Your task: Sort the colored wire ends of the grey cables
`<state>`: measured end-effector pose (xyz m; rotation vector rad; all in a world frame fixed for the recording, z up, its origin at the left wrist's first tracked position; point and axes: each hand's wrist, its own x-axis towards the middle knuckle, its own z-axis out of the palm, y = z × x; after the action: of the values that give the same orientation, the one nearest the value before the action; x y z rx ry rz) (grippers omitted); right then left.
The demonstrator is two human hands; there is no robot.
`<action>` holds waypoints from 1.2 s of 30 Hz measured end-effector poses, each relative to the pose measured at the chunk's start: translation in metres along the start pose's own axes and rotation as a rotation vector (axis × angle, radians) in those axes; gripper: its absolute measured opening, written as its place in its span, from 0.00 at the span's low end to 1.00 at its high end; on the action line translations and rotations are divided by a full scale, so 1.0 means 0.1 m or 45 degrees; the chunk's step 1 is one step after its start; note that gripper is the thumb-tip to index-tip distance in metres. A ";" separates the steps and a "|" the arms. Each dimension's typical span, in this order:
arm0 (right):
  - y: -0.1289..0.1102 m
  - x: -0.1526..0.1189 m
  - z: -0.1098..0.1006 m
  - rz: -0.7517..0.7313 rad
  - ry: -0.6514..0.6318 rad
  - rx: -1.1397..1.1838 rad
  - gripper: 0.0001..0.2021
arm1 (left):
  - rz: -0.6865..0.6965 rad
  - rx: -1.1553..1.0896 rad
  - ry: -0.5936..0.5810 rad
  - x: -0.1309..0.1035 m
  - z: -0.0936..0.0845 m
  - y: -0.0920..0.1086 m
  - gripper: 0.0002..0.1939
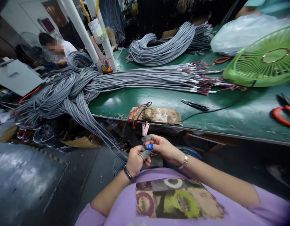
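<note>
Both my hands meet just off the table's front edge, below a pinkish-white clip [145, 128]. Grey finger covers wrap some fingertips, and a blue band is round one finger of my right hand [160, 147]. My left hand [136, 159] is closed on thin wire ends, which show as small reddish strands between the fingers. The fingers of my right hand pinch at the same wires from the other side. A bundle of grey cables [94, 121] hangs off the table and runs down toward my left hand. The clip is fixed at a wooden block [159, 115].
On the green table [126, 97] lie long grey cables [140, 78], a coiled bundle [163, 47], black snips [195, 105], a green fan [265, 56] and red-handled pliers [285, 114]. A white post [81, 28] stands behind. Another person [68, 47] is at the back left.
</note>
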<state>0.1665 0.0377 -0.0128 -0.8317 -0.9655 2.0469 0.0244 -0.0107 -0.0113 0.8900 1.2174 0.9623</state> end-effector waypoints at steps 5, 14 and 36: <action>-0.07 0.00 0.02 -0.055 -0.015 -0.088 0.17 | 0.024 -0.136 0.114 0.02 -0.01 -0.01 0.14; -0.04 0.02 -0.02 -0.131 0.073 -0.103 0.19 | -0.027 -0.230 0.157 0.05 -0.02 -0.02 0.15; -0.29 -0.11 -0.16 -0.095 0.235 0.170 0.16 | 0.023 -0.070 0.226 0.06 -0.11 -0.06 0.16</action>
<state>0.1944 0.0483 0.0053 -0.8824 -0.7396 1.9106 0.0150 -0.0070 -0.0203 0.7865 1.3280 1.1022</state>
